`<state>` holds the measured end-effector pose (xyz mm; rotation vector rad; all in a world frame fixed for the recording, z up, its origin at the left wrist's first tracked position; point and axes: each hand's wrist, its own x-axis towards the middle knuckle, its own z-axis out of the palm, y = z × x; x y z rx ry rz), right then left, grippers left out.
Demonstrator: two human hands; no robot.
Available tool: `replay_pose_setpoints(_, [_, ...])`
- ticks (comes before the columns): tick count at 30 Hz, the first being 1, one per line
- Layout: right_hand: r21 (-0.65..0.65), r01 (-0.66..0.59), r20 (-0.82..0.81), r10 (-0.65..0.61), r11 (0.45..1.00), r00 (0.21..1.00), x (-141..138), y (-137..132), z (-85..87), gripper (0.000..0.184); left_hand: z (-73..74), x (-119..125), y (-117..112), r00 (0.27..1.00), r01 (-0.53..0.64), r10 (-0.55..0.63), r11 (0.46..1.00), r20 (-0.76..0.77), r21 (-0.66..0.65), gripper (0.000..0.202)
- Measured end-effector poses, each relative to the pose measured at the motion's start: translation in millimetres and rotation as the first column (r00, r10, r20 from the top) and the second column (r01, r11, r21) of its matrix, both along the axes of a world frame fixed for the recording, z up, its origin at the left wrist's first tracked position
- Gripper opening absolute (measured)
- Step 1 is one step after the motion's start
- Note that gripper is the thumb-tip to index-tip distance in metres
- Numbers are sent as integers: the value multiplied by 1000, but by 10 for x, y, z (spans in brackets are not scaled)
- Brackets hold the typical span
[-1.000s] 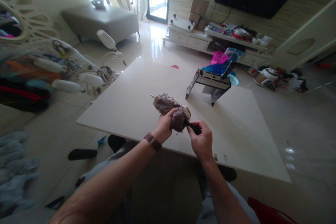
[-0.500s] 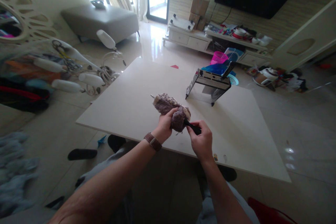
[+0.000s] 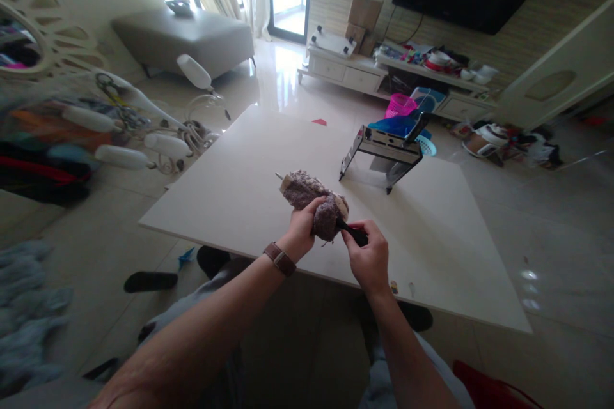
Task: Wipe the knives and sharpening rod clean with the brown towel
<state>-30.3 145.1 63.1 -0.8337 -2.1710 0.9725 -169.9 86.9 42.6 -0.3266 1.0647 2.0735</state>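
My left hand (image 3: 303, 222) is closed around a fuzzy purple-brown cloth (image 3: 307, 190), which is bunched above the near part of the white table. In my right hand (image 3: 368, 255) is the black handle of a knife (image 3: 355, 234), pointing into the cloth from the right. Most of the blade is hidden by the cloth, and a thin, shiny tip sticks out at its left end. Farther back on the table stands a knife block (image 3: 389, 144) with clear sides and one black-handled knife (image 3: 416, 128) in it.
The white tabletop (image 3: 215, 185) reaches out on both sides of my hands. A lamp with several white shades (image 3: 167, 144) stands off its left edge. Beyond the far edge are a pink basket (image 3: 400, 105) and a low TV cabinet (image 3: 345, 70).
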Motion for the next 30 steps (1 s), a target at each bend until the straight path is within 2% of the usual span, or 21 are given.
replay_pose_setpoints(30, [7,3,18,-3,1000,1000,-1,-13,22,7,13,-2,-8,1000,10,-10,1000,4,5,35])
